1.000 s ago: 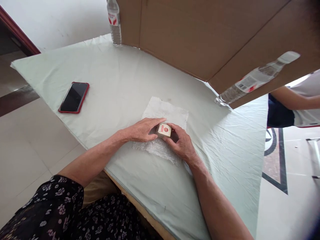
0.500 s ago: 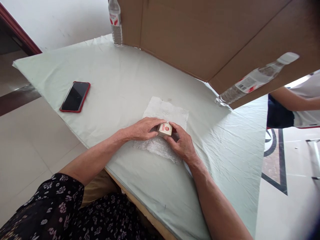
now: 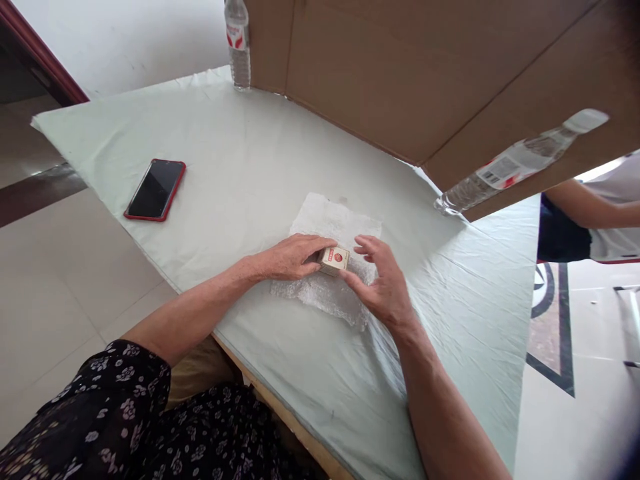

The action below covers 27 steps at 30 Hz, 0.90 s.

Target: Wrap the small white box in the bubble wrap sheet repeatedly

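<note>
A small cream box (image 3: 335,259) with red print on top rests on a sheet of bubble wrap (image 3: 330,215), near the sheet's middle. My left hand (image 3: 294,257) grips the box from its left side, fingers behind it and thumb in front. On the other side, my right hand (image 3: 384,283) is open, with its fingers raised and spread. Its thumb tip is close to the box's front right corner; whether they touch, I cannot tell.
A phone in a red case (image 3: 155,189) lies on the pale green tablecloth (image 3: 210,153). Water bottles stand against the cardboard panel (image 3: 370,73): one upright bottle (image 3: 238,47) at the back left and another bottle (image 3: 520,163) at right. Beyond the right edge, a person's arm (image 3: 590,203) shows.
My right hand has let go of the box and opened, shifting a little to the right. My left hand stays on the box.
</note>
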Each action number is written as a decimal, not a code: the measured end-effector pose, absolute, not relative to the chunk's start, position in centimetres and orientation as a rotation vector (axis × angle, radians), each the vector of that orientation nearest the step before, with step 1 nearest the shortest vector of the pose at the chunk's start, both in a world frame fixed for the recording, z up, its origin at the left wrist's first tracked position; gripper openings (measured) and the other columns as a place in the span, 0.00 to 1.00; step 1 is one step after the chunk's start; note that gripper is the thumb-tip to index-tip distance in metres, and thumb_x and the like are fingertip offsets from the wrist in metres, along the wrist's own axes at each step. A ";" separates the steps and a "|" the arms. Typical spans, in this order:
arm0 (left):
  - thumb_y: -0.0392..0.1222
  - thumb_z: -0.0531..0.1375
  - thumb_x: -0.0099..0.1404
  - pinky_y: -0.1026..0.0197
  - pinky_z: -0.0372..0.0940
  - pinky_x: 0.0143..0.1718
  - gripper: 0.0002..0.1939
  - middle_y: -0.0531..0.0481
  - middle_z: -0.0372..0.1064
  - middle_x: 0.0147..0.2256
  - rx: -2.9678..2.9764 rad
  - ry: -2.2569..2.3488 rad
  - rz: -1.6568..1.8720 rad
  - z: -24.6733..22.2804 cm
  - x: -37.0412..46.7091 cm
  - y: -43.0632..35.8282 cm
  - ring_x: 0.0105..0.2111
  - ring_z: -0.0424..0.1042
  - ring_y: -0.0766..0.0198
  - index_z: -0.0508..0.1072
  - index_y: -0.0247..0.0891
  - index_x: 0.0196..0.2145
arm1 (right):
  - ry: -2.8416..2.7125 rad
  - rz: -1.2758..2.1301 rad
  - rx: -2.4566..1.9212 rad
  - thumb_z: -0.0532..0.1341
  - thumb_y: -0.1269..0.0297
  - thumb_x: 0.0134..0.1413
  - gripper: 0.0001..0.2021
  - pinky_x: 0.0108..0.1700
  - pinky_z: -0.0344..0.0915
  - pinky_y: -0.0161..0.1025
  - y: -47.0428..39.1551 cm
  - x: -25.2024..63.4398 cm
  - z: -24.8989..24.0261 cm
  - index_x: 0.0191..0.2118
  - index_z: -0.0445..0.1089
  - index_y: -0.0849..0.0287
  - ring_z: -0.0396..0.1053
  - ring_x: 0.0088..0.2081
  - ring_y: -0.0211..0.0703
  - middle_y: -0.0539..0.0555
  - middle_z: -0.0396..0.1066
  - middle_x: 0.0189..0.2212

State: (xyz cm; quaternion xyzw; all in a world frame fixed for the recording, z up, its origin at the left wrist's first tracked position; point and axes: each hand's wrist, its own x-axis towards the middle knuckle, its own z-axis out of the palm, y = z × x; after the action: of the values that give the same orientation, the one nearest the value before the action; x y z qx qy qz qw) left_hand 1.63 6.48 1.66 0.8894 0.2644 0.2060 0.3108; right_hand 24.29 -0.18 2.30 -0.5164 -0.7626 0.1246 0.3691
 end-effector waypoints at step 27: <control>0.58 0.65 0.59 0.45 0.56 0.64 0.25 0.41 0.62 0.63 2.065 0.661 0.646 4.1 0.4 6.3 0.65 0.59 0.47 0.75 0.41 0.50 | -2.105 -0.082 -1.353 0.60 0.67 0.62 0.05 0.46 0.63 0.47 -3.3 22.0 3.7 0.35 0.72 0.54 0.76 0.44 0.48 0.55 0.79 0.42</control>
State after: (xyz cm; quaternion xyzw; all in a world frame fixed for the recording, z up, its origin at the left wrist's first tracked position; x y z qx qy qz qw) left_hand 0.45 6.30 4.11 0.8259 0.2644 0.2583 0.4258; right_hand 22.02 -3.32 3.66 -0.5132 -0.7983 -0.0311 0.3135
